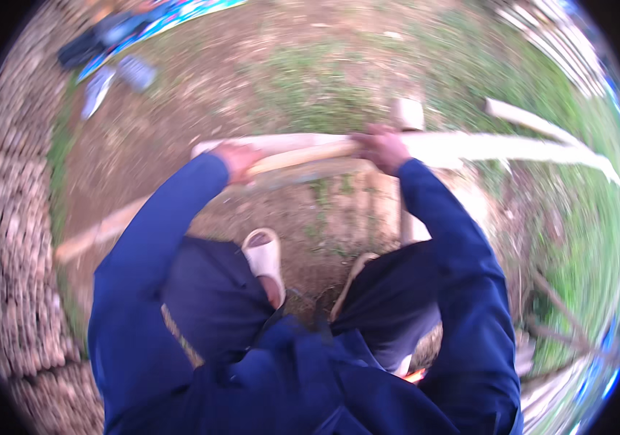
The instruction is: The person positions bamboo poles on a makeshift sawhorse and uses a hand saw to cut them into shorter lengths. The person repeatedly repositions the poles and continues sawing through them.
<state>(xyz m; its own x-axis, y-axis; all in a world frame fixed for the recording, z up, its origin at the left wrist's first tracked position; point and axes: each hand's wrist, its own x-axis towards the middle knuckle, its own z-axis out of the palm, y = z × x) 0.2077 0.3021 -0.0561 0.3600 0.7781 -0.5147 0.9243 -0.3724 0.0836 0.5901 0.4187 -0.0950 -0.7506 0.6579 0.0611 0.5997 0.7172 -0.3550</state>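
Note:
My left hand [237,161] and my right hand [382,148] are both closed around a tan wooden pole [302,156] that runs crosswise in front of me. Right behind it lies a whiter peeled pole [484,147], which stretches far to the right and bends near its end. Motion blur hides how the two pieces touch. A further length of pole [103,230] slants out to the lower left past my left forearm; whether it belongs to the held one I cannot tell. Beyond my right hand a pale block of wood [408,114] sticks up.
Another peeled pole [534,122] lies on the grass at the right. Stacked tiles or bricks [16,239] line the left side. A pair of shoes [118,80] sits near a blue-edged mat [157,25] at the far left. My sandalled foot [263,261] rests on bare soil.

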